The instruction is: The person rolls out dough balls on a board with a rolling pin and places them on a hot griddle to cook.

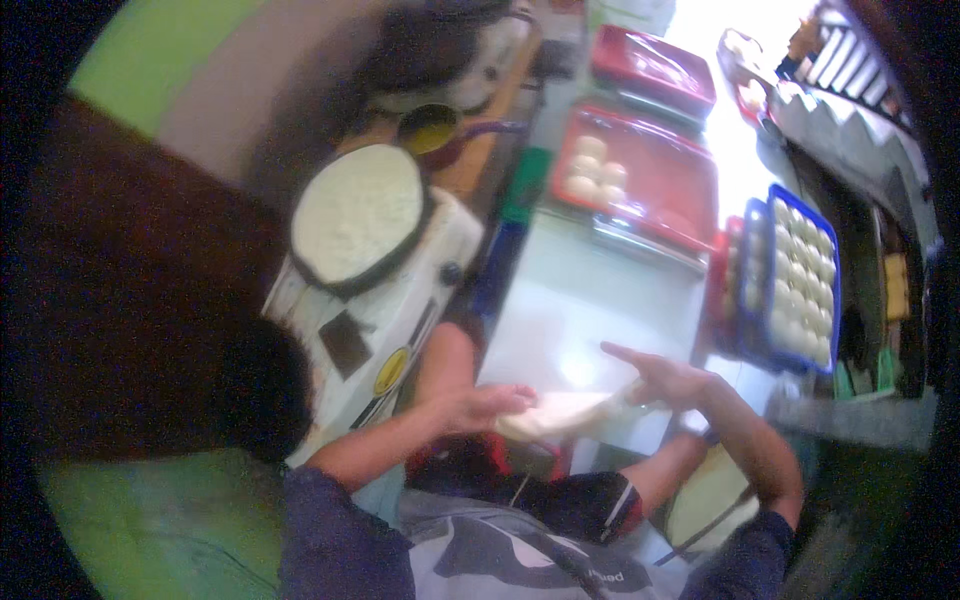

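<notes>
Stretched between my two hands is a sheet of pale dough point(562, 416), blurred by motion, over the near edge of a white work surface point(600, 300). My left hand point(495, 407) grips its left end with curled fingers. At the other end, my right hand point(667, 380) has its index finger pointing out, and the dough's edge lies against its palm side; the exact hold is blurred. To the left, a round of pale flattened dough point(358, 214) covers a dark round griddle on a white stove point(405, 300).
A red tray point(652, 180) with several dough balls point(592, 176) stands at the surface's far end, another red tray point(652, 71) beyond. Stacked blue trays point(802, 277) of dough balls stand at the right. A pan point(429, 129) with a purple handle sits behind the griddle.
</notes>
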### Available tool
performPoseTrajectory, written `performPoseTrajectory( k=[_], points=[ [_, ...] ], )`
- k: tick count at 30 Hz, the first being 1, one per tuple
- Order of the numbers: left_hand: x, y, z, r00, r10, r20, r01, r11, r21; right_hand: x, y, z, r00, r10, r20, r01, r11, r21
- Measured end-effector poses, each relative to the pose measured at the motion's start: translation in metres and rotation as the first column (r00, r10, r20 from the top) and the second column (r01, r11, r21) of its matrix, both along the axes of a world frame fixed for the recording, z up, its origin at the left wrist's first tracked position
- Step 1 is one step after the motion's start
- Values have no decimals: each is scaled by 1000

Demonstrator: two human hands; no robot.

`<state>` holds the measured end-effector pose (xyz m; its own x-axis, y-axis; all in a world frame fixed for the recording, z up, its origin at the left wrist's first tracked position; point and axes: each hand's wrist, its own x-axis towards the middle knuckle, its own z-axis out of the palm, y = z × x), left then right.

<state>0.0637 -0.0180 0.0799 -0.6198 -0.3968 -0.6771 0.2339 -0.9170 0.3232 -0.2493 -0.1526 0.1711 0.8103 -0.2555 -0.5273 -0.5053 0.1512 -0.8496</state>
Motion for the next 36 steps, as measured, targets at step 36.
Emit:
performPoseTrajectory(
  k=[36],
  points=[
    [321,284,56,-311,751,582,616,626,-478,530,193,-27,545,829,128,-198,276,-940]
  ],
)
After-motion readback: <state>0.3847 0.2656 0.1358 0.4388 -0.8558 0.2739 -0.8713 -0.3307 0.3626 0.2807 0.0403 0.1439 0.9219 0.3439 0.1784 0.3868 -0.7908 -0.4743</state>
